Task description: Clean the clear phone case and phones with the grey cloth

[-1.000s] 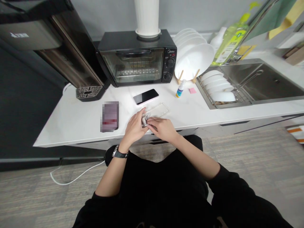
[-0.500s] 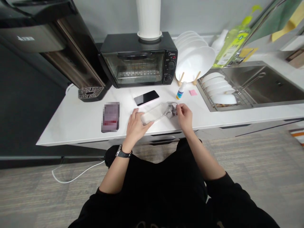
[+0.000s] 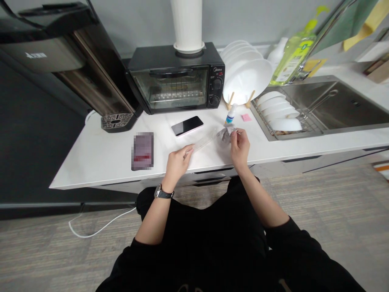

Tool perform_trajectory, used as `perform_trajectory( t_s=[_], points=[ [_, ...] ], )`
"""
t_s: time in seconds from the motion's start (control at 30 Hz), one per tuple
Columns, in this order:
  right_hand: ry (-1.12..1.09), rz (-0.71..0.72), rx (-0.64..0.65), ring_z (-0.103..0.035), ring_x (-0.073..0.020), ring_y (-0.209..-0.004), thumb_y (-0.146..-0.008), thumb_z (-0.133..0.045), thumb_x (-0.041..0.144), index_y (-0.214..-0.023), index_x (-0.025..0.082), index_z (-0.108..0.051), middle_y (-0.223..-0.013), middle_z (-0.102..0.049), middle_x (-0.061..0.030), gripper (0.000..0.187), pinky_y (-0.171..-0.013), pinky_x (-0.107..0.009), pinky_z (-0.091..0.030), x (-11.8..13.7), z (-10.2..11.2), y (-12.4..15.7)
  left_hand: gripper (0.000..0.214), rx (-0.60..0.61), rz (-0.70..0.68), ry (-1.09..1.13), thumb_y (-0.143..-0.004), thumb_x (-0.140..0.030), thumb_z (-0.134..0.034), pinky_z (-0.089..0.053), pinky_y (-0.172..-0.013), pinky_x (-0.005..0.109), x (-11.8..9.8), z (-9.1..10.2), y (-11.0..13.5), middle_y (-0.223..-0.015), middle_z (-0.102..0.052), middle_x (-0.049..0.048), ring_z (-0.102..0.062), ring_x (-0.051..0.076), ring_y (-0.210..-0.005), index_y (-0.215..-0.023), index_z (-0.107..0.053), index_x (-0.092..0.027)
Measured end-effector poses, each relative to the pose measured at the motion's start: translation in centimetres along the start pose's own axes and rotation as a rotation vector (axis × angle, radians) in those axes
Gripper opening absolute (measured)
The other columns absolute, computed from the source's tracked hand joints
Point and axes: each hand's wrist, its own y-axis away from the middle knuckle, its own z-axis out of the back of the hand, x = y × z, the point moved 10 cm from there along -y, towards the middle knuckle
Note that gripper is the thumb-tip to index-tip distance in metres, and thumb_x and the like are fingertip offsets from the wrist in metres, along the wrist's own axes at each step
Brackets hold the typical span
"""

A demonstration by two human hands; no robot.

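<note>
My left hand [image 3: 179, 162] grips the near end of a clear plastic phone case [image 3: 204, 141], which stands tilted and shows almost edge-on. My right hand [image 3: 240, 148] pinches a crumpled grey cloth [image 3: 225, 136] between fingers and thumb, and the cloth lies against the far end of the case. A black smartphone [image 3: 187, 125] lies face up on the white counter [image 3: 103, 166], just beyond the case. A small spray bottle with a blue label [image 3: 231, 115] stands close beyond my right hand. A pixelated, unreadable box [image 3: 142, 151] lies left of my left hand.
A black toaster oven [image 3: 176, 77] and a black appliance [image 3: 115, 121] stand at the back. White plates [image 3: 247, 77] fill a rack beside a steel sink [image 3: 337, 105]. A pink sticky note [image 3: 246, 117] lies near the rack. A green soap bottle [image 3: 293, 52] stands behind the sink.
The case has tilted from lying nearly flat to almost edge-on in my left hand. My right hand has risen slightly with the cloth. The phone has not moved.
</note>
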Motion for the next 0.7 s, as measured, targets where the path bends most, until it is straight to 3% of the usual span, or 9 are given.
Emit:
perform_trajectory(
  t_s=[0.07,0.17,0.23,0.33,0.43,0.53,0.63,0.7],
  points=[
    [0.116,0.105,0.050,-0.077,-0.0207,-0.088,-0.111,-0.042,0.055,-0.118,0.025,-0.061,-0.099,-0.078,-0.0074,0.036,-0.076,-0.034,-0.059,2.0,-1.1,0.0,0.033,0.016,0.003,-0.006,-0.110,-0.039,-0.054,-0.063,-0.093,0.035,0.2,-0.1,0.0,-0.129,-0.082,0.0030,-0.082,0.023,-0.103,-0.131,-0.077,-0.028],
    [0.278,0.264,0.171,-0.080,-0.0247,-0.109,-0.113,-0.038,0.045,-0.128,0.026,-0.062,-0.122,-0.081,-0.0108,0.034,-0.091,-0.039,-0.063,4.4,-3.6,0.2,0.035,0.027,0.016,-0.013,-0.110,-0.040,-0.053,-0.063,-0.090,0.035,0.3,-0.1,0.0,-0.127,-0.082,0.0029,-0.082,0.023,-0.098,-0.132,-0.077,-0.027],
    [0.334,0.346,0.263,-0.076,-0.0258,-0.125,-0.113,-0.038,0.037,-0.132,0.024,-0.064,-0.135,-0.078,-0.0115,0.034,-0.102,-0.043,-0.064,5.3,-5.3,0.7,0.035,0.027,0.016,-0.009,-0.110,-0.040,-0.053,-0.063,-0.091,0.035,0.1,-0.1,-0.1,-0.127,-0.082,0.0031,-0.082,0.024,-0.099,-0.131,-0.077,-0.027],
    [0.338,0.457,0.360,-0.061,-0.0243,-0.148,-0.113,-0.037,0.028,-0.140,0.022,-0.065,-0.148,-0.073,-0.0092,0.040,-0.122,-0.051,-0.055,6.6,-7.0,2.3,0.034,0.023,0.000,0.010,-0.111,-0.039,-0.051,-0.061,-0.096,0.034,-0.3,0.0,-0.2,-0.131,-0.081,0.0028,-0.081,0.024,-0.107,-0.130,-0.077,-0.027],
    [0.318,0.576,0.459,-0.055,-0.0219,-0.155,-0.113,-0.039,0.024,-0.146,0.022,-0.066,-0.151,-0.071,-0.0063,0.042,-0.130,-0.052,-0.048,8.2,-8.5,5.1,0.032,0.027,-0.001,-0.032,-0.110,-0.034,-0.050,-0.060,-0.092,0.033,-0.4,-0.1,-0.2,-0.118,-0.085,0.0041,-0.082,0.023,-0.100,-0.122,-0.078,-0.025],
    [0.295,0.680,0.571,-0.053,-0.0210,-0.156,-0.113,-0.042,0.022,-0.147,0.020,-0.067,-0.152,-0.069,-0.0070,0.043,-0.133,-0.049,-0.045,9.9,-10.0,8.1,0.025,0.063,0.064,-0.183,-0.100,-0.018,-0.054,-0.059,-0.080,0.034,0.6,-0.5,-0.3,-0.089,-0.083,0.0100,-0.080,0.027,-0.083,-0.095,-0.079,-0.017],
    [0.285,0.720,0.637,-0.054,-0.0205,-0.155,-0.113,-0.043,0.022,-0.148,0.021,-0.067,-0.153,-0.069,-0.0061,0.043,-0.134,-0.048,-0.044,10.5,-10.7,9.5,0.022,0.101,0.100,-0.303,-0.087,-0.008,-0.056,-0.058,-0.078,0.038,1.4,-0.9,-0.3,-0.086,-0.082,0.0159,-0.080,0.032,-0.084,-0.083,-0.077,-0.015],
    [0.298,0.723,0.651,-0.056,-0.0205,-0.153,-0.113,-0.044,0.023,-0.147,0.023,-0.068,-0.152,-0.069,-0.0046,0.042,-0.133,-0.050,-0.045,10.0,-10.6,9.4,0.022,0.106,0.086,-0.328,-0.089,-0.010,-0.057,-0.058,-0.077,0.038,1.4,-1.1,-0.3,-0.086,-0.082,0.0157,-0.080,0.032,-0.084,-0.084,-0.078,-0.016]
  ],
)
